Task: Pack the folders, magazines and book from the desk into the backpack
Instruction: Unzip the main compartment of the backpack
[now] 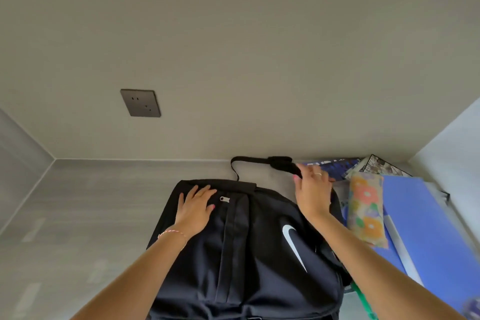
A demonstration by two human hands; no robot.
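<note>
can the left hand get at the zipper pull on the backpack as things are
Probably yes: the left hand lies flat on the backpack, and the zipper pull sits uncovered right beside its fingers.

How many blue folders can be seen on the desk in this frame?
1: the blue folder lies right of the backpack, under the floral pouch. More may be hidden beneath it.
</note>
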